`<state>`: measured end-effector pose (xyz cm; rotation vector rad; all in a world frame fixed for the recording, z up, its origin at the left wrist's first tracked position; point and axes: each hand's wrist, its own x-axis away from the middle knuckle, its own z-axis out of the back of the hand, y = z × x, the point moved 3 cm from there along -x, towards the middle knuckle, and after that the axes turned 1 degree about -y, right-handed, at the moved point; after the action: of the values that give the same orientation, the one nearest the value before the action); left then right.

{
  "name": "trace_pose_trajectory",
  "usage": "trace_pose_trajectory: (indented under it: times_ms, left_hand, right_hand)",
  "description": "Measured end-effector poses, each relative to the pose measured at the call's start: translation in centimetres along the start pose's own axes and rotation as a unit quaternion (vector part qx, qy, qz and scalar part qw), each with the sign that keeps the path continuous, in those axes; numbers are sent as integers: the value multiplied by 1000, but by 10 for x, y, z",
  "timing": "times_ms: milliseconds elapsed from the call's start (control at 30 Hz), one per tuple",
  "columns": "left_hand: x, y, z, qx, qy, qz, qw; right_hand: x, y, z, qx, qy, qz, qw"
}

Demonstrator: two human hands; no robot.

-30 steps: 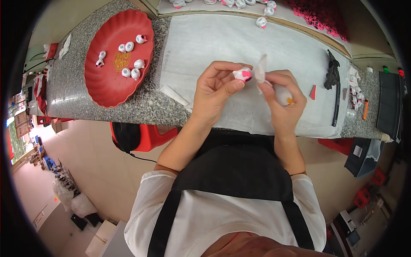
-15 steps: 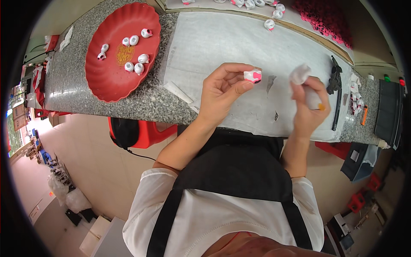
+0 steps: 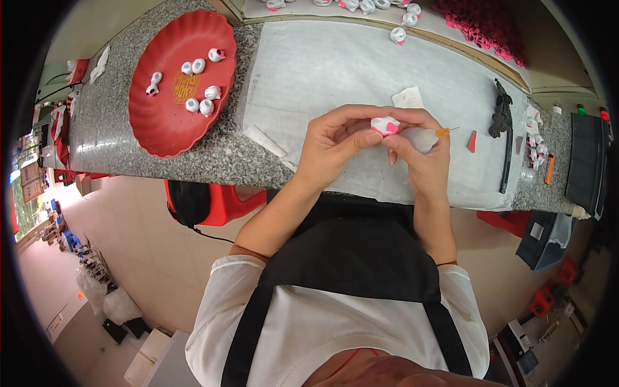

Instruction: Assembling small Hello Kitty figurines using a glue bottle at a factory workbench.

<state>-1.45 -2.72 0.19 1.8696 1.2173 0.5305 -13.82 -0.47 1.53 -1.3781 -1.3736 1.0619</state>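
Dish: white pieces; bottle in right hand.

There are two hands, one held piece, one bottle and one red tray bearing eight white pieces.

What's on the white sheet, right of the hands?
On the white sheet lie a red sliver, a dark lump, a black rod and, near its edge, a grey sliver. What lies beneath the right hand and bottle is hidden.
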Motion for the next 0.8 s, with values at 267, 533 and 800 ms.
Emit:
trace_pose_trajectory:
  times_ms: [267,533,800]
  left_hand:
    - [-4,0,-2,-40,-36,-42,998]
    - [-1,-3,4,37,-89,13,995]
    - [7,34,-5,-311,-38,-131,941]
  right_hand:
    - [1,3,11,-18,-24,22,999]
    - [5,9,8,-30,12,-39,999]
    - [17,3,21,9,-3,-37,999]
